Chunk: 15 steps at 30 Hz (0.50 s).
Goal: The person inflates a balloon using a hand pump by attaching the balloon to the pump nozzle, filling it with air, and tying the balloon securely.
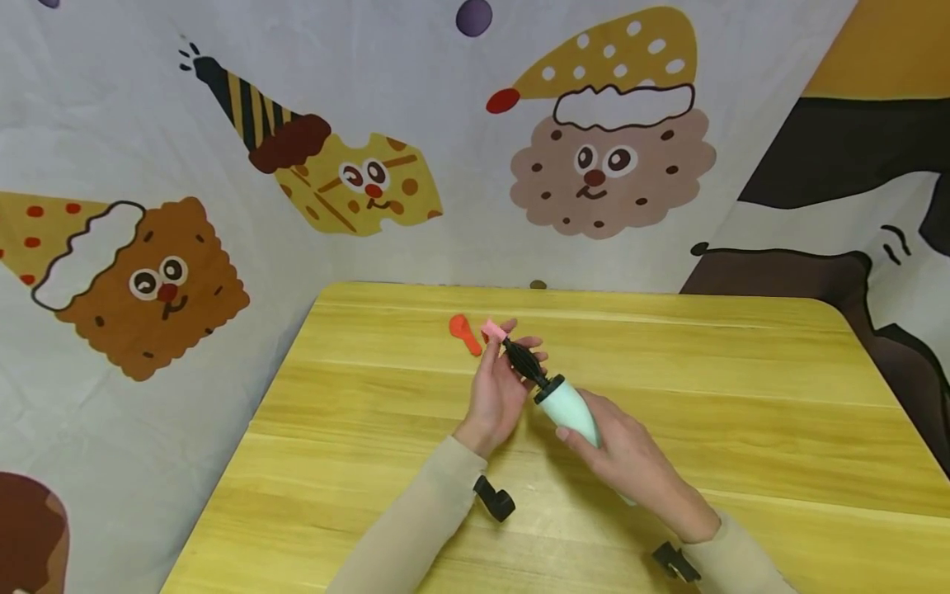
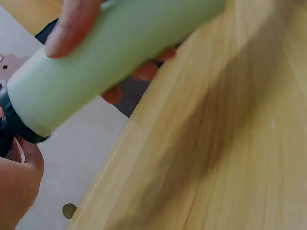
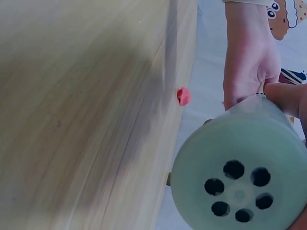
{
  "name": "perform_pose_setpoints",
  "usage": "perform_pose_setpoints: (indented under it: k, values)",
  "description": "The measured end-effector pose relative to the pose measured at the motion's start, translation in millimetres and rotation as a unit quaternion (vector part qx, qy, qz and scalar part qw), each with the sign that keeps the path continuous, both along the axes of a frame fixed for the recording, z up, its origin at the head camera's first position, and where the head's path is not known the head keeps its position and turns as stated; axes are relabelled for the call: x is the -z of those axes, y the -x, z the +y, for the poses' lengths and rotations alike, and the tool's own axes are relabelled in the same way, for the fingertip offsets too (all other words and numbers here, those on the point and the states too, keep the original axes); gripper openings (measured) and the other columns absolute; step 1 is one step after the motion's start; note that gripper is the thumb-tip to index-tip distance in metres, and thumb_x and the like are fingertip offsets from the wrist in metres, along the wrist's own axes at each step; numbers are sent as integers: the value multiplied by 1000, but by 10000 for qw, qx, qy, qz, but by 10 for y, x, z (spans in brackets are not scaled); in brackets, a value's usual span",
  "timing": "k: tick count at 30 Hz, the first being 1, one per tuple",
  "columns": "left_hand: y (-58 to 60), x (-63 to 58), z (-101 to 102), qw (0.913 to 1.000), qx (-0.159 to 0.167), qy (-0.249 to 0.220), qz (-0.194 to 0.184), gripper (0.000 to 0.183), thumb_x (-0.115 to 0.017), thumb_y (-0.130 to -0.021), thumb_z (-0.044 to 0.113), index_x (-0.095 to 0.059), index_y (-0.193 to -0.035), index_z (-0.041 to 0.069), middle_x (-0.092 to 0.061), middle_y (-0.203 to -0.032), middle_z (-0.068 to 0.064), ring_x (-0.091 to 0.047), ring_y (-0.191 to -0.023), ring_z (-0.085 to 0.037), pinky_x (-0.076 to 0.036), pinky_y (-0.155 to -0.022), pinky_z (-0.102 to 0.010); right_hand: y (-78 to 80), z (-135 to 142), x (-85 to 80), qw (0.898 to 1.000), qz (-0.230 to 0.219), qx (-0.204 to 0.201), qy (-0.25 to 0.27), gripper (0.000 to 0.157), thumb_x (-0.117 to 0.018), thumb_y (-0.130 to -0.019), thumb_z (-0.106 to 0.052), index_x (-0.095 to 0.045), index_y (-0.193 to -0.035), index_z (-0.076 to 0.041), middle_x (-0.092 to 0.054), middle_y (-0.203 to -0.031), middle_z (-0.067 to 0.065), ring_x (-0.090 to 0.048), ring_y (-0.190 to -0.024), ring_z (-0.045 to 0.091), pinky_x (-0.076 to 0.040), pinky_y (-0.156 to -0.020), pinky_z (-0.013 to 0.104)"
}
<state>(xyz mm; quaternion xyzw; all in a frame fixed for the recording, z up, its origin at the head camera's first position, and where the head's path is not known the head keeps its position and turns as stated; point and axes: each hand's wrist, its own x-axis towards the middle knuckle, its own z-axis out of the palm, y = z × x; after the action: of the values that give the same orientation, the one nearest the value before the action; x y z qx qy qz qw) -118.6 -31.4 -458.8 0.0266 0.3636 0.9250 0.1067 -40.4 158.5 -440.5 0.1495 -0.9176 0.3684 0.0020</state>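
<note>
A mint-green hand balloon pump [image 1: 566, 406] with a black ribbed nozzle end [image 1: 524, 360] slants over the table, its tip toward the far left. My right hand [image 1: 634, 450] grips the green body, thumb along the near side. At the tip, my left hand [image 1: 499, 394] pinches a pink balloon [image 1: 494, 331] by the nozzle, with its other fingers loosely spread behind the black part. The right wrist view shows the pump's round base [image 3: 240, 139] with several holes. Only part of the left hand [image 2: 18, 187] appears in the left wrist view, beside the black collar.
A flat red balloon [image 1: 464, 333] lies on the wooden table [image 1: 705, 396], just left of the left hand. Behind the far edge hangs a pale cloth [image 1: 475, 165] printed with cartoon figures. Each sleeve has a black strap piece [image 1: 496, 500] at the wrist.
</note>
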Motion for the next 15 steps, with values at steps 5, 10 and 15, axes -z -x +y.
perform_pose_setpoints:
  k: [5,10,15]
  values:
    - [5,3,4,9994,-134,-136,-282,35,-34,-112,49,-46,-121,17,-65,-112,-3,-65,-102,-21,-50,-92,-34,-11,14,13,9999,71,-105,-103,60,-72,-98,-39,-54,-145,-5,-68,-121,15,-65,-96,22,-57,-75,44]
    - [11,35,20,9991,-360,185,-118,24,-34,-115,28,-50,-109,11,-67,-106,-5,-66,-98,-20,-52,-91,-34,-19,12,36,9996,159,-195,-161,59,-72,-98,-38,-55,-144,-6,-68,-114,10,-61,-90,16,-54,-72,38]
    - [14,57,17,9989,-264,395,24,26,-31,-116,24,-52,-111,9,-66,-109,-6,-65,-101,-20,-50,-98,-36,-15,-1,37,9995,196,-183,-192,59,-73,-98,-37,-55,-144,-5,-68,-112,11,-61,-88,16,-54,-71,38]
